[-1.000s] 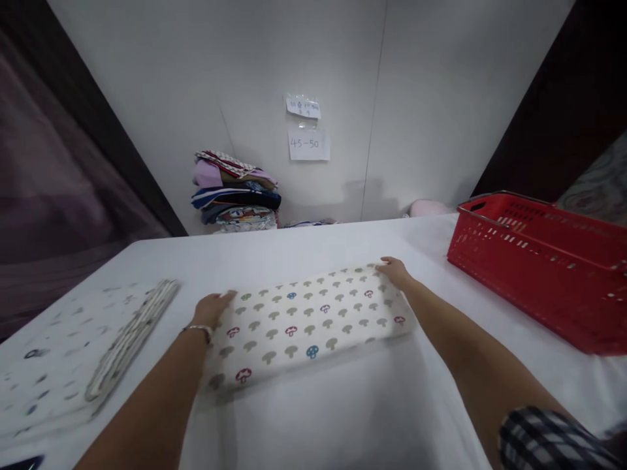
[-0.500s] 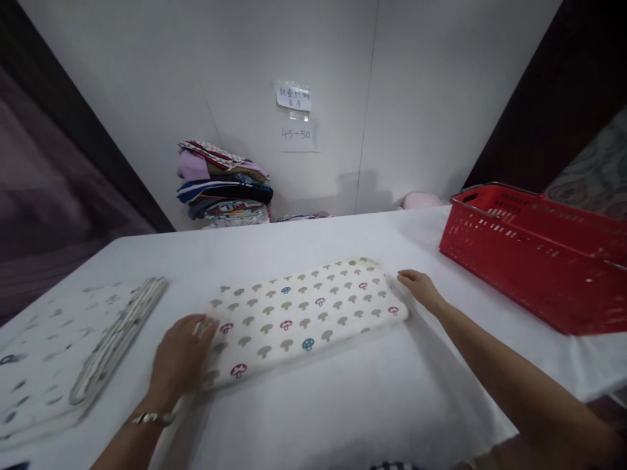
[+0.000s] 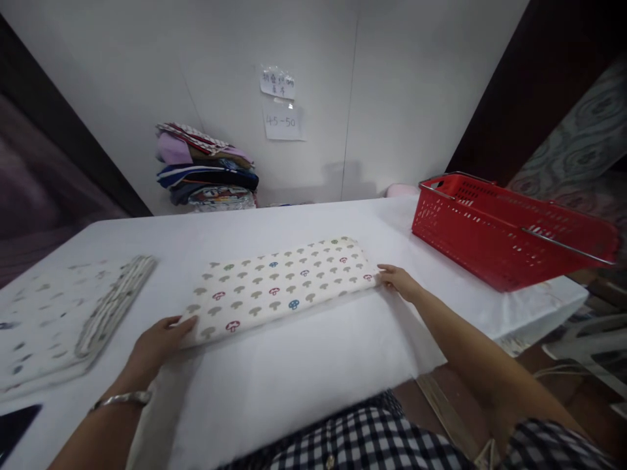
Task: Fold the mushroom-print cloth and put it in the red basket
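Observation:
A folded white cloth [image 3: 289,281] printed with grey, red, blue and green mushrooms lies as a long flat bundle across the white-covered table. At its near left corner, my left hand [image 3: 159,341] grips the edge; a bracelet circles that wrist. My right hand [image 3: 402,282] has its fingers closed on the near right corner, and the undersides of both grips are hidden. Another folded cloth [image 3: 53,320], white with dark scattered prints and thick layered folds, rests to the left of my left hand.
A red plastic basket [image 3: 490,241] with metal handles stands at the table's right side. Behind the far edge rises a stack of folded textiles [image 3: 208,170]. Two paper notes [image 3: 283,122] hang on the wall. A dark flat object [image 3: 17,427] sits at the lower left.
My right hand has come in from beside the cloth to its near right corner. My left hand has shifted to the cloth's near left corner. The view has moved slightly.

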`<state>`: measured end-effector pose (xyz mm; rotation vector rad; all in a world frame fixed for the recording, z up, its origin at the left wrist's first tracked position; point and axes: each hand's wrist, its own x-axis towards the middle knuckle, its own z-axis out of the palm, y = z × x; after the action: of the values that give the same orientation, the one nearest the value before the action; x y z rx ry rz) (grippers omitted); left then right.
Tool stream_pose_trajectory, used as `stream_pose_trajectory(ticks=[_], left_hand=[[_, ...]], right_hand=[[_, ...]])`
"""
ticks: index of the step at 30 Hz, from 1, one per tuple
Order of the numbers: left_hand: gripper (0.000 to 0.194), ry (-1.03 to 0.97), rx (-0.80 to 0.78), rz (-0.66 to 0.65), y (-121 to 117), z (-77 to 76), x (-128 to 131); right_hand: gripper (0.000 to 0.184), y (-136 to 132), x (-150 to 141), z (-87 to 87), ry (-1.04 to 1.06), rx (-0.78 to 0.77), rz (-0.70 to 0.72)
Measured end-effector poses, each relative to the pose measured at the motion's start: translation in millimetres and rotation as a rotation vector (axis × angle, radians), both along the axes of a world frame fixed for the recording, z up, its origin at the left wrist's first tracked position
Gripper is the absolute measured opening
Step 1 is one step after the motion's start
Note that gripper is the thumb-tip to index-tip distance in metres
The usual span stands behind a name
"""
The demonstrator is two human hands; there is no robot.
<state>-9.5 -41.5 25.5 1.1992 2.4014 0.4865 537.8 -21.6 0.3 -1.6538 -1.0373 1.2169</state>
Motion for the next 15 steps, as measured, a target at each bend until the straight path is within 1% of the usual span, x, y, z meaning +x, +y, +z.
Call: stream_pose_trajectory(ticks=[2,4,7,9,11,15], left_hand=[[0.03,-0.048,0.009,0.023,-1.6,9.4,7.7],[0.026,-0.111,0.076,0.048,-4.6,18.7,16.0],[0.023,-0.206,0.17,0.08,-8.2,25.6,23.3],[0.024,-0.246,0.2,0.075,-8.1,23.4,22.1],[0.03,-0.245,0.191,0.063,-6.1,17.9,17.3],[0.043,-0.108,0.076,0.026,-1.7,9.8,9.1]], right_hand=[[0.06,5.7,0.3,3.4,0.025,-0.026,0.008],[0.065,9.4,-0.3,7.3,0.047,-0.053,0.033],[0.072,13.0,-1.0,12.2,0.062,-0.093,0.077],[0.073,14.8,-0.5,14.0,0.06,-0.109,0.09],[0.075,16.3,0.2,14.5,0.05,-0.132,0.097],[0.078,17.1,0.3,13.9,0.016,-0.159,0.115]])
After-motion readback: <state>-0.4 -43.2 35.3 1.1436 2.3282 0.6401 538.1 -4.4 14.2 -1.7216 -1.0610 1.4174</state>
